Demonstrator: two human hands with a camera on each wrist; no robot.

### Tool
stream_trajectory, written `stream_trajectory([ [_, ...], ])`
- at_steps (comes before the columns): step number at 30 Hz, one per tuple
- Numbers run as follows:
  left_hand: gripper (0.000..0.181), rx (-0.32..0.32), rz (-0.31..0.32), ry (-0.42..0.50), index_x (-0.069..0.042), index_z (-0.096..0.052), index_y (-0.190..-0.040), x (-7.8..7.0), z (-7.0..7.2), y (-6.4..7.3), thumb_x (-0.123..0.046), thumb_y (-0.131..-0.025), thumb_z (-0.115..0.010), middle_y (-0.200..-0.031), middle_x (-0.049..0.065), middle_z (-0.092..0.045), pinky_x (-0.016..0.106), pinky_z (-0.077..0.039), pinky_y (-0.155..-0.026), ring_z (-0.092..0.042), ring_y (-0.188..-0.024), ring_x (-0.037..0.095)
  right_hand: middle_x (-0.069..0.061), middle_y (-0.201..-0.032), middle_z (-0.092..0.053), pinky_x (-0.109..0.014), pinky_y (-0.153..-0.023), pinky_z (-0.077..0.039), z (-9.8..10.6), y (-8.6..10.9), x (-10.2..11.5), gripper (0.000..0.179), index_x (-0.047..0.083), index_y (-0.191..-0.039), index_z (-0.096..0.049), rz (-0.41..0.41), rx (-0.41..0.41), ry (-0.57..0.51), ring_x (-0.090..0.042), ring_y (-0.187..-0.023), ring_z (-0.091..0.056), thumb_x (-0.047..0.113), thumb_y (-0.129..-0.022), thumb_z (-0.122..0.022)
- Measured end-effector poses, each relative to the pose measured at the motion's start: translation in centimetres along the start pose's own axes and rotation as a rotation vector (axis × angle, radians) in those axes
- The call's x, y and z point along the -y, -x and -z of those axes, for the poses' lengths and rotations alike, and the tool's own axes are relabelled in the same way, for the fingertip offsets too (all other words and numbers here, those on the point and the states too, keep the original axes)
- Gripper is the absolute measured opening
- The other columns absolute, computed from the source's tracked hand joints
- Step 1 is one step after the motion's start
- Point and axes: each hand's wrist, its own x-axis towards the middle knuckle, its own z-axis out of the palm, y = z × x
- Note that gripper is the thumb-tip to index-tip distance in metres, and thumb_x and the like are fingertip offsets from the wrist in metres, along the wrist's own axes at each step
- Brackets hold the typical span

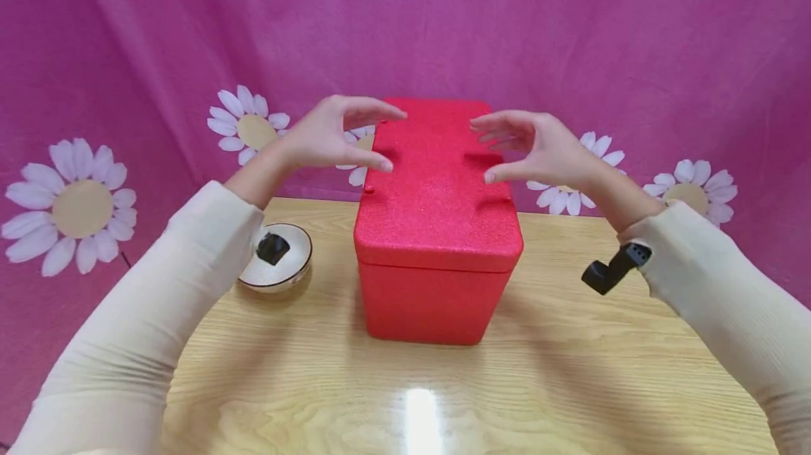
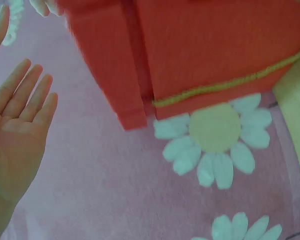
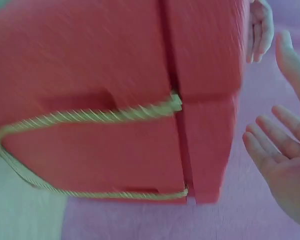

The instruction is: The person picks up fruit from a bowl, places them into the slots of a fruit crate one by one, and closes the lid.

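A red lidded box [image 1: 437, 300] stands on the table, its lid [image 1: 437, 208] resting on top. My left hand [image 1: 329, 132] is held above the lid's left edge, thumb and fingers spread apart. Opposite it, my right hand [image 1: 538, 148] hovers over the right edge in the same pose. Neither hand grips anything. In the left wrist view, the left hand [image 2: 20, 130] shows a bare palm beside the box. A yellow rope [image 3: 100, 117] hangs along the box's side in the right wrist view, apart from the right hand [image 3: 285, 150].
A white bowl [image 1: 294, 247] with a dark rim stands on the wooden table [image 1: 304, 384], left of the box and partly hidden by my left sleeve. A dark piece shows over it. Behind hangs a pink cloth [image 1: 443, 18] with white flowers.
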Motion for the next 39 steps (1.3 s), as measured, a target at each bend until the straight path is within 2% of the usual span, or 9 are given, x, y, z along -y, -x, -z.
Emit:
stream_trajectory([
  [2, 0.067, 0.020, 0.034, -0.001, -0.012, -0.057, -0.132, 0.2, 0.4, -1.5, -0.018, -0.071, -0.085, -0.138, 0.005, -0.058, 0.033, -0.036, -0.115, -0.050, -0.134, 0.017, -0.018, -0.134, -0.058, -0.014, -0.094, -0.050, 0.5, -1.4, -0.6, 0.067, 0.005, -0.134, -0.054, -0.016, 0.005, -0.016, -0.014, -0.114, -0.063, 0.008, -0.073, -0.083],
  [5, 0.069, 0.089, 0.106, -0.021, -0.010, -0.052, -0.136, 0.6, 0.6, -3.4, -0.019, -0.074, -0.082, -0.143, 0.007, -0.053, 0.036, -0.036, -0.115, -0.047, -0.136, 0.022, -0.018, -0.135, -0.057, -0.019, -0.096, -0.050, 1.1, -3.0, -1.4, 0.068, 0.003, -0.134, -0.052, -0.067, 0.024, -0.013, -0.017, -0.116, -0.063, 0.008, -0.073, -0.082],
  [11, 0.078, 0.271, 0.200, -0.258, -0.009, -0.048, -0.140, 0.2, 0.5, -5.9, -0.030, -0.073, -0.082, -0.147, 0.010, -0.048, 0.039, -0.034, -0.116, -0.043, -0.139, 0.026, -0.017, -0.137, -0.057, -0.040, -0.106, -0.045, 2.2, -4.7, -1.6, 0.072, 0.002, -0.136, -0.050, -0.181, 0.138, 0.149, -0.030, -0.125, -0.056, 0.018, -0.074, -0.083],
  [14, 0.082, 0.328, 0.248, -0.349, -0.011, -0.047, -0.141, 0.3, 0.5, -6.6, -0.035, -0.071, -0.083, -0.147, 0.010, -0.048, 0.038, -0.033, -0.116, -0.042, -0.139, 0.026, -0.019, -0.139, -0.055, -0.043, -0.109, -0.041, 2.6, -5.2, -1.4, 0.075, 0.001, -0.137, -0.050, -0.211, 0.182, 0.233, -0.032, -0.129, -0.052, 0.022, -0.073, -0.084],
  [17, 0.083, 0.357, 0.285, -0.402, -0.012, -0.046, -0.142, 0.4, 0.4, -6.9, -0.037, -0.071, -0.082, -0.146, 0.010, -0.048, 0.037, -0.033, -0.115, -0.043, -0.136, 0.025, -0.019, -0.139, -0.054, -0.044, -0.110, -0.039, 2.7, -5.5, -1.3, 0.078, 0.001, -0.137, -0.050, -0.227, 0.202, 0.288, -0.033, -0.132, -0.049, 0.026, -0.072, -0.085],
  [22, 0.083, 0.354, 0.298, -0.448, -0.013, -0.048, -0.141, 0.6, 0.3, -6.7, -0.040, -0.070, -0.083, -0.141, 0.007, -0.052, 0.037, -0.036, -0.112, -0.045, -0.128, 0.022, -0.019, -0.139, -0.055, -0.044, -0.112, -0.038, 2.4, -5.5, -1.6, 0.080, 0.001, -0.136, -0.051, -0.247, 0.204, 0.319, -0.032, -0.132, -0.049, 0.029, -0.069, -0.086],
  [26, 0.084, 0.365, 0.314, -0.479, -0.013, -0.046, -0.142, 0.9, 0.4, -6.4, -0.043, -0.072, -0.080, -0.144, 0.006, -0.049, 0.036, -0.034, -0.114, -0.043, -0.131, 0.022, -0.019, -0.138, -0.055, -0.044, -0.113, -0.037, 1.8, -5.5, -1.6, 0.079, 0.001, -0.135, -0.053, -0.254, 0.197, 0.326, -0.032, -0.132, -0.050, 0.029, -0.069, -0.087],
  [31, 0.084, 0.361, 0.343, -0.494, -0.014, -0.046, -0.143, 1.4, 0.5, -5.9, -0.047, -0.073, -0.078, -0.140, 0.007, -0.051, 0.034, -0.037, -0.108, -0.045, -0.122, 0.021, -0.021, -0.139, -0.054, -0.045, -0.113, -0.037, 1.4, -5.8, -1.0, 0.077, 0.000, -0.135, -0.052, -0.254, 0.244, 0.381, -0.035, -0.132, -0.048, 0.030, -0.072, -0.084],
  [39, 0.081, 0.339, 0.328, -0.438, -0.014, -0.044, -0.144, 2.2, 0.8, -5.4, -0.044, -0.076, -0.077, -0.150, 0.005, -0.045, 0.035, -0.031, -0.117, -0.037, -0.140, 0.022, -0.019, -0.141, -0.052, -0.046, -0.113, -0.036, 1.3, -6.2, -0.7, 0.076, 0.003, -0.138, -0.050, -0.290, 0.285, 0.407, -0.035, -0.134, -0.045, 0.033, -0.076, -0.081],
])
